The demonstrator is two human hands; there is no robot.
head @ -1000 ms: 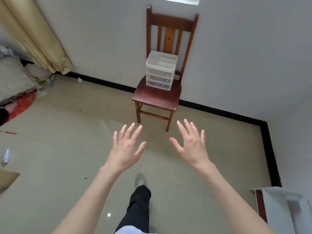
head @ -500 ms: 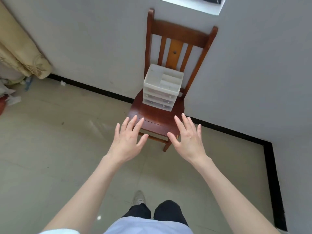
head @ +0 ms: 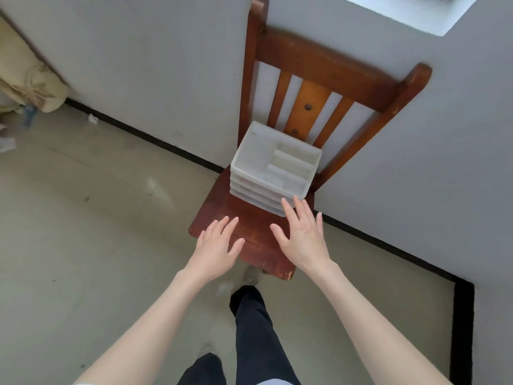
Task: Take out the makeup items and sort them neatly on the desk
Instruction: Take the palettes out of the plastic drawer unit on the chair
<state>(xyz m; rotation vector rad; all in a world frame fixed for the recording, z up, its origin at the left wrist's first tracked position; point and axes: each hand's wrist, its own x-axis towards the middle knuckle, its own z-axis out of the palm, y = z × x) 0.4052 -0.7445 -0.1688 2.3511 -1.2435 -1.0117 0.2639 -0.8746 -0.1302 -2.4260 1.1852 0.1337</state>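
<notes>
White plastic drawer organizer (head: 273, 173) sits at the back of a dark wooden chair (head: 238, 218) seat, against the backrest — open compartments on top, stacked drawers below, contents too blurred to tell. Both arms stretched forward over the seat: left hand (head: 215, 250) flat with fingers spread, holding nothing; right hand (head: 304, 240) likewise spread and empty, its fingertips (head: 286, 207) overlapping the organizer's front lower corner — contact uncertain.

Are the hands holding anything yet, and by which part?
Nothing is held: left hand and right hand are open, short of the white plastic drawer organiser.
</notes>
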